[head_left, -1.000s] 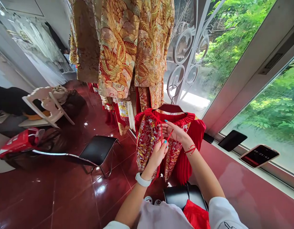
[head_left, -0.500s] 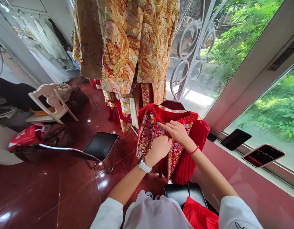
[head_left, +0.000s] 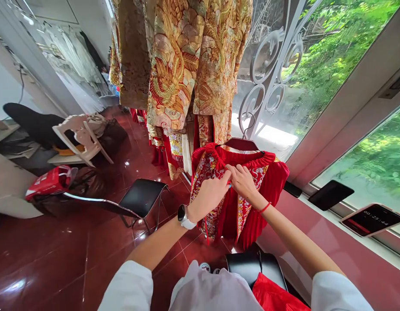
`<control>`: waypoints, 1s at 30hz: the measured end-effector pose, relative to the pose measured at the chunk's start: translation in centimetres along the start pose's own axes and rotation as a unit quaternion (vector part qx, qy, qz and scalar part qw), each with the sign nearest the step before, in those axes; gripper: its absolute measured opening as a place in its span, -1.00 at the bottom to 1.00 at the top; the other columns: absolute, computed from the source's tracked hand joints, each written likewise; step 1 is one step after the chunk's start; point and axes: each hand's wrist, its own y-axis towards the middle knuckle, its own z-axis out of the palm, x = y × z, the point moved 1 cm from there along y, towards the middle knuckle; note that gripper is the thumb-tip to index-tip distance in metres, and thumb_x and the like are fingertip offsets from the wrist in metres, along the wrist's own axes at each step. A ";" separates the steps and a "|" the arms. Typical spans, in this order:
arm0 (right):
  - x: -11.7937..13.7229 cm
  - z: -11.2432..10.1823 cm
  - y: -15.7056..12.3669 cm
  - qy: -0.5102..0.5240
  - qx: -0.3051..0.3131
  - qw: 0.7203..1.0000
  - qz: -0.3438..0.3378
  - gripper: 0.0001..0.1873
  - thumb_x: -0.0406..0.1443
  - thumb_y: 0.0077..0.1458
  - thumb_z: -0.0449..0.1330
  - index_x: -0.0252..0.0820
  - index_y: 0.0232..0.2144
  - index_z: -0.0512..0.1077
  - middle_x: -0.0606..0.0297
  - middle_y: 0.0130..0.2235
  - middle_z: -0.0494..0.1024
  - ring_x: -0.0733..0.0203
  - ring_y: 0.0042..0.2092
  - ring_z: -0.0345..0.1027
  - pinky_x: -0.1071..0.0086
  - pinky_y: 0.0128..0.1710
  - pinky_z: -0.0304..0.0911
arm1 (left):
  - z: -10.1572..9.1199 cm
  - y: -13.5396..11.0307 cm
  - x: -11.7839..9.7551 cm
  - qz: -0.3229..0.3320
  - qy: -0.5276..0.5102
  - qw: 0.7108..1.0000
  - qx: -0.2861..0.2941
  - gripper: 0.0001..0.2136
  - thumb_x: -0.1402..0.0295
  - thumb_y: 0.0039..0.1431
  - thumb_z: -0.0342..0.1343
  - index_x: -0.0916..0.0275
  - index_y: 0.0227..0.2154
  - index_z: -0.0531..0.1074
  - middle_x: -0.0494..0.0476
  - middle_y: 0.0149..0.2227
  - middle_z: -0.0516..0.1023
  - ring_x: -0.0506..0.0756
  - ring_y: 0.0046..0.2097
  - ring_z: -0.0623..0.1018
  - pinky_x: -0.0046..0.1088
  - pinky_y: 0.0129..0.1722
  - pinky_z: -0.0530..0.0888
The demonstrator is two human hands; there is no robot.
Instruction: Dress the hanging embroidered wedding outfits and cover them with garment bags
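Garment (head_left: 274, 185), on hanger (head_left: 241, 144): hangs directly before the person. Left hand (head_left: 212, 196) and right hand (head_left: 243, 183): meet at garment's upper front. Clothes row (head_left: 177, 65): behind garment. Sill (head_left: 381, 254): right; carries phone (head_left: 331, 194) and, nearer, second phone (head_left: 373, 219). Window (head_left: 375, 160): beyond sill. First chair (head_left: 143, 196): stands left of garment. Second chair (head_left: 241, 261): stands below garment, bundle (head_left: 274, 293) at its near edge.

The left arm (head_left: 161, 245) and right arm (head_left: 292, 231) are stretching forward, slanting inward from either side. The left hand (head_left: 211, 196) and right hand (head_left: 244, 183) are meeting in the middle, backs facing up. Both are curling their fingers closely together, the fingertips partly hiding. The wrists are standing well apart behind the touching hands.
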 end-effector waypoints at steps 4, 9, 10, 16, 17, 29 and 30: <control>-0.2 -0.6 -0.3 0.006 0.041 0.999 -0.006 -0.57 -0.39 0.29 0.04 -0.37 0.18 0.32 0.06 -0.18 0.53 -0.03 -0.17 0.18 0.18 -0.19 0.07 | 0.2 0.3 1.0 0.041 0.009 0.999 0.005 -0.70 0.34 0.44 -0.13 0.17 0.12 0.37 0.25 -0.33 0.63 0.23 -0.29 0.65 -0.37 -0.29 0.45; -0.6 -1.4 -0.5 0.039 0.071 0.997 -0.017 -0.47 -0.43 0.27 0.00 -0.35 0.27 0.23 0.07 -0.22 0.48 -0.03 -0.18 0.19 0.18 -0.19 0.13 | 1.3 1.3 2.7 0.026 -0.215 0.975 -0.038 -0.75 0.33 0.42 -0.09 0.21 -0.22 0.50 0.14 -0.35 0.60 0.15 -0.30 0.59 -0.39 -0.25 0.42; -0.8 -1.5 -0.7 0.061 0.071 0.995 -0.026 -0.46 -0.44 0.27 -0.02 -0.35 0.28 0.23 0.07 -0.22 0.49 -0.03 -0.18 0.19 0.17 -0.18 0.15 | 1.6 1.5 3.1 0.022 -0.277 0.959 -0.048 -0.75 0.34 0.40 -0.08 0.23 -0.28 0.50 0.12 -0.36 0.60 0.13 -0.31 0.58 -0.39 -0.24 0.42; -3.1 -1.9 -1.2 0.322 0.039 0.946 0.028 -0.60 -0.46 0.30 -0.11 -0.18 -0.10 0.51 0.17 -0.30 0.52 0.09 -0.26 0.22 0.26 -0.27 0.21 | 3.2 2.5 4.4 0.063 -0.431 0.900 -0.006 -0.75 0.31 0.34 -0.01 0.27 -0.37 0.50 0.13 -0.29 0.59 0.13 -0.21 0.55 -0.34 -0.12 0.46; -3.4 -2.0 -1.1 0.359 0.036 0.932 0.043 -0.63 -0.43 0.33 -0.09 -0.16 -0.18 0.53 0.19 -0.33 0.52 0.12 -0.28 0.23 0.28 -0.29 0.21 | 3.2 2.5 4.2 0.076 -0.410 0.909 -0.016 -0.77 0.32 0.33 0.01 0.27 -0.36 0.51 0.14 -0.25 0.59 0.15 -0.17 0.54 -0.29 -0.07 0.46; -5.1 -4.5 -0.3 0.127 0.031 0.987 -0.090 -0.66 -0.37 0.38 -0.04 -0.12 -0.20 0.55 0.16 -0.22 0.61 0.20 -0.27 0.35 0.33 -0.32 0.19 | -0.2 8.9 1.5 0.143 -0.387 0.910 0.023 -0.62 0.49 0.31 -0.17 0.24 -0.12 0.58 0.15 -0.06 0.64 0.13 0.04 0.54 -0.22 0.19 0.38; -5.1 -4.2 -0.6 0.113 0.016 0.989 -0.091 -0.65 -0.37 0.39 -0.05 -0.11 -0.20 0.55 0.16 -0.20 0.62 0.21 -0.26 0.36 0.33 -0.31 0.19 | -0.3 9.1 1.4 0.131 -0.419 0.898 0.039 -0.62 0.49 0.31 -0.16 0.22 -0.13 0.59 0.14 -0.06 0.64 0.11 0.06 0.54 -0.25 0.20 0.38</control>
